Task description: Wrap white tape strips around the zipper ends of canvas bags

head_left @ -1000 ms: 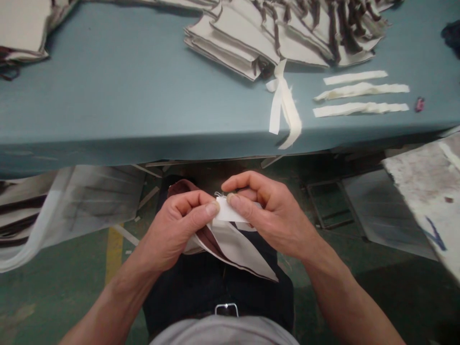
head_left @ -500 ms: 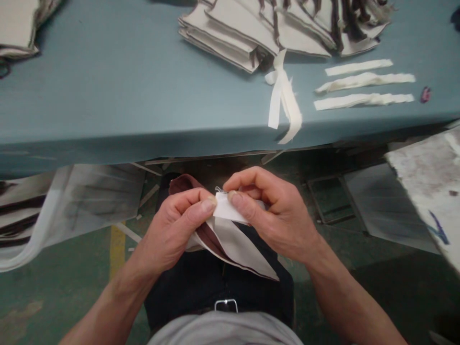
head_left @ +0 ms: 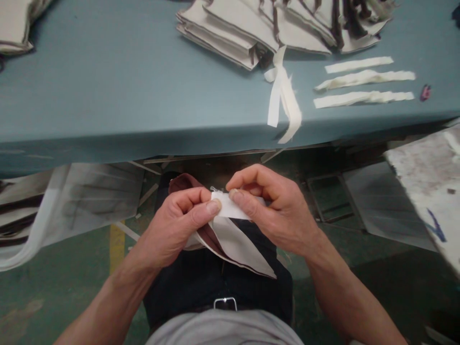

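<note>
Over my lap, both hands pinch a small white strip (head_left: 226, 208) at the top of a folded cream cloth piece with a dark brown edge (head_left: 235, 247). My left hand (head_left: 178, 225) is closed, its thumb pressing the strip's left end and its fingers curled round the cloth. My right hand (head_left: 275, 208) is closed too, thumb and forefinger gripping the strip's right end. A short thread sticks up from the strip between the two thumbs.
A blue-grey table (head_left: 125, 96) runs across ahead. On it lie a fanned stack of similar cream pieces (head_left: 273, 26), a strip bundle hanging over the edge (head_left: 283, 103), three loose strips (head_left: 362, 79) and another stack (head_left: 14, 24). Plastic-wrapped goods (head_left: 53, 211) sit at the left.
My hands hold almost still. The white strip now shows a little more between my thumbs, and the view has tilted slightly so the table sits higher.
</note>
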Available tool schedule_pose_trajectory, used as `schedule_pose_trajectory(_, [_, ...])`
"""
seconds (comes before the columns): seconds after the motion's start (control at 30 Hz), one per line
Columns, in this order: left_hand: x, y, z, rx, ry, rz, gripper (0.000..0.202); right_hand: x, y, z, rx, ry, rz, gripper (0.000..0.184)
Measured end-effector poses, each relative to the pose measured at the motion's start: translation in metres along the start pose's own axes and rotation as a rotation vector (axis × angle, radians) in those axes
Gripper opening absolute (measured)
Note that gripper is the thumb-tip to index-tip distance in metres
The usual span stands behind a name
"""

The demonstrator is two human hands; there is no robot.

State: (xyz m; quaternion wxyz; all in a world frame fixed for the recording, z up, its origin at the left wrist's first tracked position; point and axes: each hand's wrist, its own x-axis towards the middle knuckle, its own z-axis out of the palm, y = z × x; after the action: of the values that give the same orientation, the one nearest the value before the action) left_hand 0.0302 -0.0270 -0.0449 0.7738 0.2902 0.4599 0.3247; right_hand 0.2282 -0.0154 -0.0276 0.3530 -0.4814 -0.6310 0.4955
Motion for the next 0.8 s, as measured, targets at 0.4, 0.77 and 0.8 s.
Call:
schedule_pose_trajectory(0.4, [0.003, 0.002, 0.001, -0.129, 0.041, -0.06, 0.05, 0.003, 0.006, -0.006, -0.178, -0.017, -0.274, 0.013])
schedule_pose_trajectory(0.77, [0.008, 0.004, 0.009, -0.275, 0.061, -0.137, 0.047, 0.008, 0.013, -0.014, -0.669, -0.036, -0.597, 0.014])
schedule_pose_trajectory(0.8, [0.008, 0.004, 0.01, -0.284, 0.067, -0.133, 0.047, 0.008, 0.013, -0.014, -0.723, -0.024, -0.622, 0.015])
